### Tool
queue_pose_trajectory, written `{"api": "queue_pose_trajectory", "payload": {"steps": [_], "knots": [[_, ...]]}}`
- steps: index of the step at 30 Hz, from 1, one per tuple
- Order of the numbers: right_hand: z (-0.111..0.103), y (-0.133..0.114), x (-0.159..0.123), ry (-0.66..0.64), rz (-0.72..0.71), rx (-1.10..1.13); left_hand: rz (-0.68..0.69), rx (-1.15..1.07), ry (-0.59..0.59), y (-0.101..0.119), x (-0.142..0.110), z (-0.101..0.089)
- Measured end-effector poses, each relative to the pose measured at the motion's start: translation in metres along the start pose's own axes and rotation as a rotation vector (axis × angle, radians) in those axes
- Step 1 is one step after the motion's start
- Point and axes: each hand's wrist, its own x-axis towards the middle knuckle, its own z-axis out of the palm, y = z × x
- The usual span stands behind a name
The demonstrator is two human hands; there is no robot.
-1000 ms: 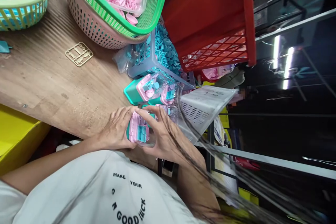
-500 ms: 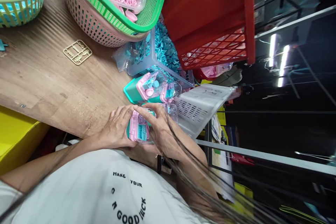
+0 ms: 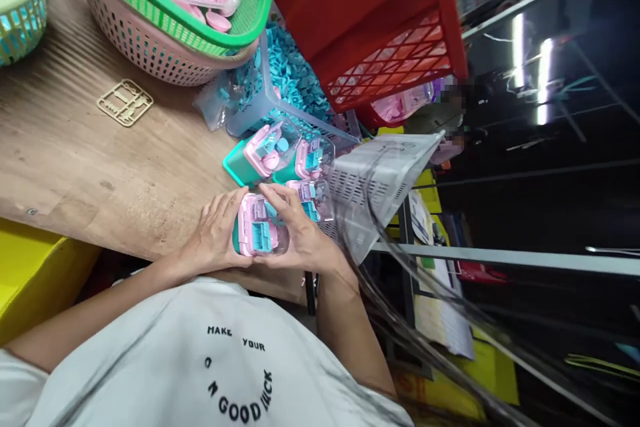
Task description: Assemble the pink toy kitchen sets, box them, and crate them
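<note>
Glossy plastic seen on the held case [image 3: 261,235], grained wood on the tabletop [image 3: 165,167], matt cloth on the shirt [image 3: 165,360]

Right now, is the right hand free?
No, the right hand is on the clear end of the teal-and-pink container, opposite the left hand.

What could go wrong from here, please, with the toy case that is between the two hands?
The left hand and right hand hold the pink-and-teal toy case from opposite sides; uneven pressure might make it slip. A similar toy case sits close behind the right hand, so a small bump could knock it. Loose dark hair strands hang across the view and might hinder sight.
</note>
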Motion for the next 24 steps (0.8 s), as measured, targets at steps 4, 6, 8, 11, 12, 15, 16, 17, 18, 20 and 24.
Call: {"api": "queue_pose_trajectory", "payload": {"steps": [4,6,8,11,12,15,16,17,18,20,24], "knots": [[0.015,-0.008,0.007,0.165,0.090,0.077,0.036,0.032,0.074,-0.006,-0.002,-0.006],[0.024,-0.017,0.012,0.259,0.192,0.104,0.021,-0.010,0.120,-0.010,-0.004,-0.012],[0.030,-0.025,0.015,0.316,0.262,0.135,-0.025,-0.099,0.133,-0.015,-0.006,-0.022],[0.036,-0.030,0.011,0.383,0.284,0.215,-0.089,-0.289,0.205,-0.022,-0.011,-0.044],[0.038,-0.029,0.008,0.414,0.289,0.263,-0.099,-0.326,0.259,-0.025,-0.013,-0.054],[0.053,-0.024,0.002,0.555,0.345,0.428,-0.090,-0.292,0.326,-0.029,-0.019,-0.080],[0.060,-0.022,0.003,0.614,0.360,0.472,-0.074,-0.258,0.285,-0.029,-0.020,-0.085],[0.067,-0.021,0.005,0.678,0.364,0.518,-0.057,-0.227,0.232,-0.028,-0.022,-0.087],[0.074,-0.021,0.009,0.735,0.354,0.573,-0.043,-0.205,0.193,-0.026,-0.023,-0.087],[0.088,-0.024,0.017,0.802,0.303,0.731,-0.029,-0.205,0.208,-0.018,-0.026,-0.078],[0.110,-0.035,0.023,0.795,0.198,1.032,0.017,-0.252,0.362,0.003,-0.040,-0.045]]}}
